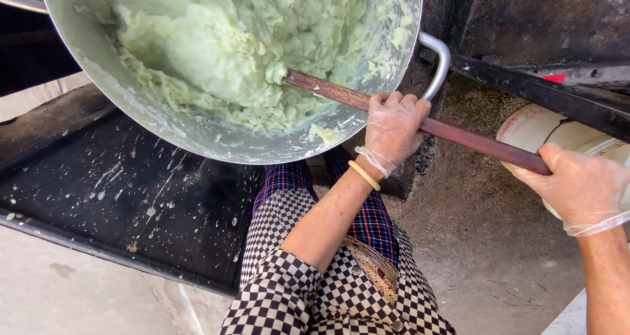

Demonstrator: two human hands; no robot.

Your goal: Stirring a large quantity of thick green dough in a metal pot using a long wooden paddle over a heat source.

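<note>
Head view, looking straight down. Large metal pot (197,138) fills the upper left, holding a thick pale green dough (230,40) that is piled and folded against the wall; smears of it cling to the inner rim. A long dark wooden paddle (459,135) runs slantwise from lower right up into the pot, its far end buried in the dough near the pot's right side. Left hand (392,128), in a thin clear plastic glove, wrapped tight around the paddle shaft just outside the pot rim; a yellowish band (364,175) sits on that wrist. Right hand (581,187), also gloved, closed around the near end of the paddle at the right edge of view. A looped metal handle (438,56) on the pot shows just above the left hand. The pot rests on a dark, splattered surface (118,190). Below, a checkered black-and-white garment (295,289) over plaid trousers (374,223). A pale round container (545,128) lies behind the right hand, partly hidden.
</note>
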